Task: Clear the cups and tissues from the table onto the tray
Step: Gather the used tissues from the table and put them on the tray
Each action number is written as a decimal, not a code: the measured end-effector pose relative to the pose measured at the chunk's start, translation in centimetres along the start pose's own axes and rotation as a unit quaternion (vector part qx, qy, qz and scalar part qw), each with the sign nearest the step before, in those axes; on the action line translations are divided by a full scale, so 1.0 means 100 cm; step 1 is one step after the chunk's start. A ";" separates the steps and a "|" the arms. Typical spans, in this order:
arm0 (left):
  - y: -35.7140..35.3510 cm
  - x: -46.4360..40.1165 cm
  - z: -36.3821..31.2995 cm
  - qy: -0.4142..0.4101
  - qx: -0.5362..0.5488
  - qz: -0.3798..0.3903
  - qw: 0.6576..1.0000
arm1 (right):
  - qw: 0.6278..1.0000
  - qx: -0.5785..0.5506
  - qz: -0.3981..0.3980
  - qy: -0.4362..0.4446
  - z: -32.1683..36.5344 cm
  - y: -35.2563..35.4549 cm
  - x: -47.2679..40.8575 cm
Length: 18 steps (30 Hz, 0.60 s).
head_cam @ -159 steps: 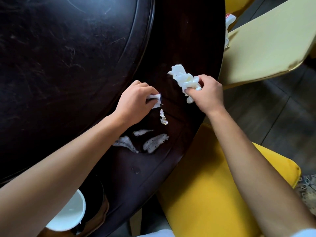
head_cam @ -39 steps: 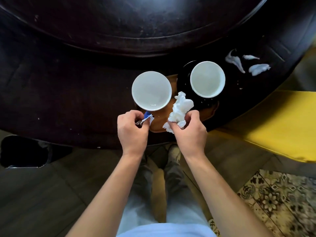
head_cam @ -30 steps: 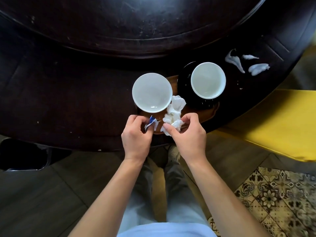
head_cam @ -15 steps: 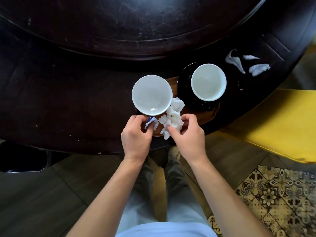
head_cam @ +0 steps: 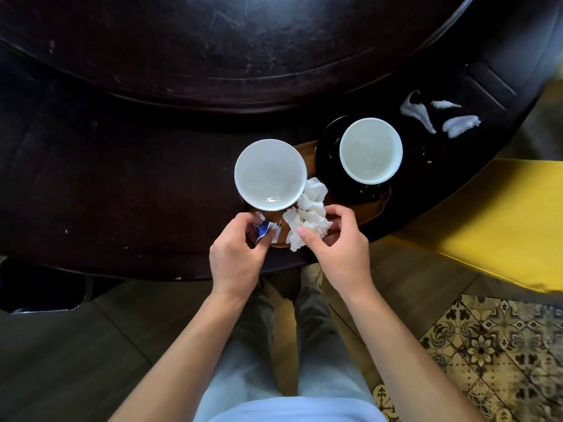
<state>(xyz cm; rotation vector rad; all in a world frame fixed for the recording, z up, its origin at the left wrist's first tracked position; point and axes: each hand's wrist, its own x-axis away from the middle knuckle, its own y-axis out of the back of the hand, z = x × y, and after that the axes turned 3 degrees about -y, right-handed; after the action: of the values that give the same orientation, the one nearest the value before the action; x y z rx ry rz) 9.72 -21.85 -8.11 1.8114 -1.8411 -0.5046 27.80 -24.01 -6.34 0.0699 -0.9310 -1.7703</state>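
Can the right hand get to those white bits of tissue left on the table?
Probably yes. The tissue scraps lie bare on the table past the right-side cup, nothing covering them. But the right hand is busy with the crumpled tissue.

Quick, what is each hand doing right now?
Left hand: pinching a small blue-and-white wrapper.
Right hand: fingers curled on the crumpled tissue.

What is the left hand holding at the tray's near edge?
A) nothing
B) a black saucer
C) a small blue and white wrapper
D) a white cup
C: the left hand pinches a small blue and white wrapper at the edge of the wooden tray, just below the nearer white cup.
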 end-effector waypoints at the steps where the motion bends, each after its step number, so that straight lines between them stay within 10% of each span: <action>1: -0.002 -0.001 -0.002 -0.001 0.003 0.004 1.000 | 1.000 -0.015 0.010 0.001 -0.001 0.002 0.001; 18: -0.015 0.003 0.000 -0.049 -0.019 -0.007 0.999 | 0.999 0.001 -0.043 0.023 -0.009 0.006 -0.004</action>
<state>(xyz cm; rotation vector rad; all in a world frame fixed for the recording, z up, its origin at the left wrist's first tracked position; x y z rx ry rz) 10.95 -22.24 -9.02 1.8044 -1.8715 -0.6403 28.86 -24.23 -6.79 0.1531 -0.9092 -1.8391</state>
